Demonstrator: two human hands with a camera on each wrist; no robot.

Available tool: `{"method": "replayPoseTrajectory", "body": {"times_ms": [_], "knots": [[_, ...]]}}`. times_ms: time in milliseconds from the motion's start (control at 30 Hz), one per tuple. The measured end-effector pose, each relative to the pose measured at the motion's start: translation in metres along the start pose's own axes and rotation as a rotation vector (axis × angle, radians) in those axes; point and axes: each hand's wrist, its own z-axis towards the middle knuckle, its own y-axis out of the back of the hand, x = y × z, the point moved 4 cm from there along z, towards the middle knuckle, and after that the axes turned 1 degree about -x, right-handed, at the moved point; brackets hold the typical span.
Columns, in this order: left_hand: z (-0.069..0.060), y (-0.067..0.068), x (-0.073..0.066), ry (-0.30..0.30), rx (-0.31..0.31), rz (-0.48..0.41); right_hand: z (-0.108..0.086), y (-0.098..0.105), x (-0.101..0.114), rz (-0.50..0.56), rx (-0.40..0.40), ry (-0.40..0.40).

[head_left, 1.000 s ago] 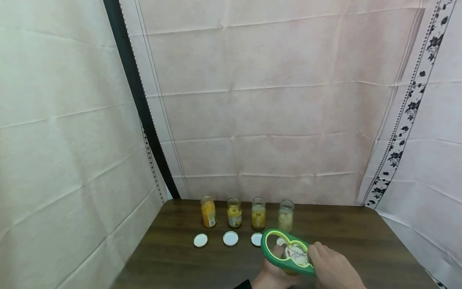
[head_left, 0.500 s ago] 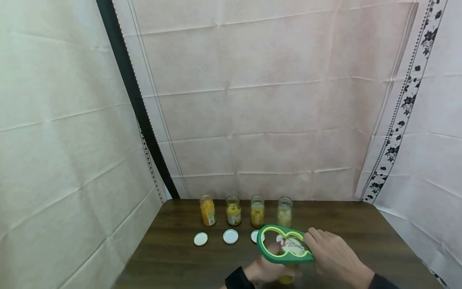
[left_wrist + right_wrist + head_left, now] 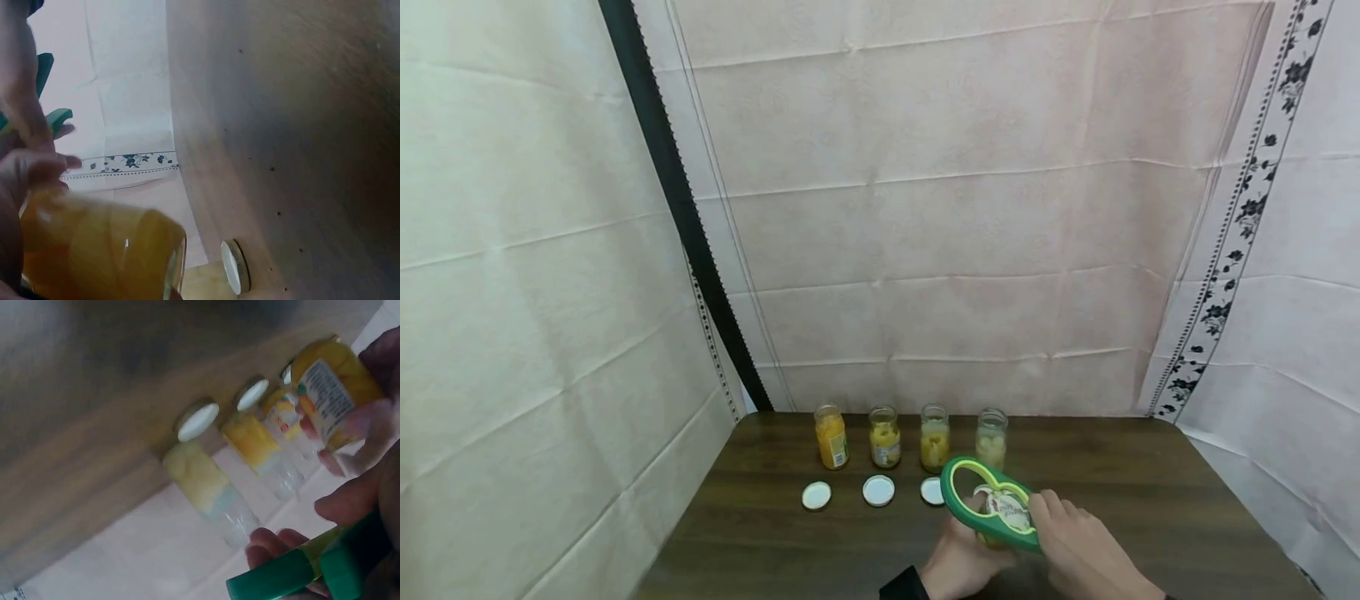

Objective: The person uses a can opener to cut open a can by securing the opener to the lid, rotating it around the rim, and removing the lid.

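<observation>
Near the front of the table, my left hand grips a glass jar of yellow-orange fruit pieces. The jar is held tilted, and its label shows in the right wrist view. Around its printed lid sits a green jar opener with a lime-coloured scalloped inner edge. My right hand grips the opener's handles from the right. In the head view the opener and my left hand hide most of the jar's body.
Behind my hands several lidless jars stand in a row: an orange one, a yellow one, a paler yellow one and a whitish one. White lids lie in front of them. A cloth hangs behind the table.
The opener has turned clockwise in the head view over the last half second, its handle end dropping lower. My right hand has come down with it. The standing jars have not moved.
</observation>
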Motion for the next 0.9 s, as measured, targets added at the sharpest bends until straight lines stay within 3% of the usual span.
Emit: {"method": "replayPoseTrajectory", "body": {"times_ms": [100,200,267,400,533,600,667,733,900], "knots": [[0.001,0.002,-0.002,-0.021,-0.071,0.100,-0.001,-0.003,-0.001,0.021,-0.002,-0.013],[0.000,0.005,-0.004,-0.051,-0.034,0.089,-0.001,-0.005,0.000,0.051,0.001,0.017],[-0.002,0.008,-0.004,-0.071,0.044,0.046,-0.001,-0.005,0.001,0.068,-0.008,0.057],[-0.005,0.010,-0.005,-0.101,0.323,-0.060,-0.005,-0.004,-0.003,0.076,-0.090,0.187],[-0.001,0.011,-0.003,-0.156,0.585,-0.061,-0.005,-0.004,-0.009,0.119,-0.186,0.364],[0.003,0.013,0.000,-0.181,0.676,-0.080,-0.001,-0.006,-0.011,0.143,-0.218,0.442],[0.008,0.015,0.002,-0.220,0.740,-0.076,0.004,-0.007,-0.013,0.154,-0.220,0.487],[0.010,0.017,0.005,-0.209,0.782,-0.105,0.008,-0.008,-0.015,0.154,-0.218,0.506],[0.016,0.018,0.010,-0.179,0.778,-0.085,0.011,-0.009,-0.017,0.189,-0.179,0.475]]}}
